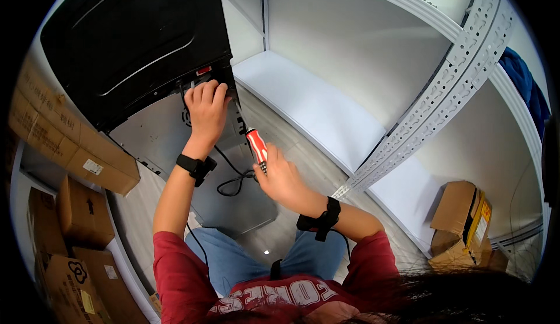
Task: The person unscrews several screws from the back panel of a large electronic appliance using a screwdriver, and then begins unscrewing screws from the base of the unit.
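My left hand [205,109] has its fingers curled at the lower edge of a black appliance panel [134,38], over something I cannot make out, near a small red part [203,70]. My right hand [280,175] grips a red-and-white handled screwdriver [255,144], whose shaft points up toward the appliance's right edge; its tip is hard to see. Below the black panel is the appliance's grey metal surface [143,134]. A looped black cable [230,192] hangs in front of it, just left of my right hand.
White shelving [309,111] with a perforated upright [431,90] stands to the right, holding blue cloth [519,82] and an opened carton [452,219]. A long cardboard box [76,143] and stacked cartons [81,213] are at the left. Wood-look floor [133,225] shows between.
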A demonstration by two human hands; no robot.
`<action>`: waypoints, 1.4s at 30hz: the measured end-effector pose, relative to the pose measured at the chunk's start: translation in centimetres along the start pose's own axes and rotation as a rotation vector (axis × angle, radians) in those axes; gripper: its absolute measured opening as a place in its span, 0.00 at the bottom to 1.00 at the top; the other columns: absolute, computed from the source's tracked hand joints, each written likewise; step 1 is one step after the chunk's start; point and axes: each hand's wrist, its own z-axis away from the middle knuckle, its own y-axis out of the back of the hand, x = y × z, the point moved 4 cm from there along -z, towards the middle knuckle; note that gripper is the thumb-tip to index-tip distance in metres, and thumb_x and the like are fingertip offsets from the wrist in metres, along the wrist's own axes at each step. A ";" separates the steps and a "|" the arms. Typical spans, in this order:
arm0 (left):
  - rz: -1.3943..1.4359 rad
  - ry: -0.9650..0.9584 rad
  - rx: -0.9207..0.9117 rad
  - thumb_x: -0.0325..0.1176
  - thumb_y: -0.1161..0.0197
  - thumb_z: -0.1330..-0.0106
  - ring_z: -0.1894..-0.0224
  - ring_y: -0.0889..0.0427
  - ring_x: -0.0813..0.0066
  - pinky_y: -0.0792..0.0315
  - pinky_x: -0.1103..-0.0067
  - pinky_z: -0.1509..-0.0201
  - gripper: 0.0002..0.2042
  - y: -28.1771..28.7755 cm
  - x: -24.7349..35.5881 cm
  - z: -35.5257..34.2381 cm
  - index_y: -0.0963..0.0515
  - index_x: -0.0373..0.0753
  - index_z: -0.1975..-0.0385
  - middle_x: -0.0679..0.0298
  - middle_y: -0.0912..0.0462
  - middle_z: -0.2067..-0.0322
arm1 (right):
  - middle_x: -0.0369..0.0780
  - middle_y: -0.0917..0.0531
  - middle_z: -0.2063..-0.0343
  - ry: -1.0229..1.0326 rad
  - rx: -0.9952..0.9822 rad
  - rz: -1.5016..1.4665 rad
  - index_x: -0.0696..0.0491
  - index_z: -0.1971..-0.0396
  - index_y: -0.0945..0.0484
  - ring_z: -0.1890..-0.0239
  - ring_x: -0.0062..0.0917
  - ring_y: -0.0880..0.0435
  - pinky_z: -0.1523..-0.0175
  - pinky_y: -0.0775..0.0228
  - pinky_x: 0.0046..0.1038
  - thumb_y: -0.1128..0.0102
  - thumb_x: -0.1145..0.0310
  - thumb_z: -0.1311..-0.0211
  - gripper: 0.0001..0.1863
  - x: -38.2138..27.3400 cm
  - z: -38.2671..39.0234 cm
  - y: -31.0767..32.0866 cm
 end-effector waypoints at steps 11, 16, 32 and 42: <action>-0.088 -0.102 0.043 0.27 0.31 0.61 0.60 0.31 0.63 0.39 0.69 0.55 0.18 -0.9 -0.4 0.6 0.29 0.40 0.68 0.61 0.30 0.65 | 0.51 0.30 0.71 -0.013 0.001 -0.037 0.66 0.55 0.43 0.80 0.43 0.22 0.79 0.28 0.34 0.46 0.69 0.46 0.24 1.3 -0.3 -1.1; -0.114 -0.101 0.044 0.26 0.31 0.61 0.61 0.32 0.62 0.38 0.70 0.56 0.18 -0.8 0.0 0.2 0.29 0.40 0.68 0.61 0.30 0.66 | 0.50 0.30 0.70 0.022 0.012 -0.007 0.67 0.54 0.42 0.80 0.40 0.22 0.79 0.28 0.31 0.46 0.69 0.47 0.25 2.1 -0.7 -1.2; -0.212 -0.113 0.001 0.28 0.32 0.59 0.62 0.31 0.66 0.38 0.68 0.54 0.15 -1.1 -0.2 0.8 0.28 0.40 0.70 0.63 0.30 0.67 | 0.53 0.37 0.64 0.044 0.000 -0.256 0.66 0.51 0.46 0.69 0.48 0.26 0.67 0.29 0.37 0.45 0.69 0.45 0.27 4.3 -1.3 -3.2; -0.225 -0.092 0.004 0.29 0.32 0.57 0.62 0.31 0.66 0.38 0.69 0.56 0.15 -1.7 -0.1 0.2 0.28 0.40 0.69 0.64 0.30 0.67 | 0.53 0.36 0.64 -0.041 -0.102 -0.326 0.65 0.55 0.44 0.66 0.48 0.26 0.65 0.30 0.37 0.46 0.71 0.45 0.23 4.2 -2.3 -3.6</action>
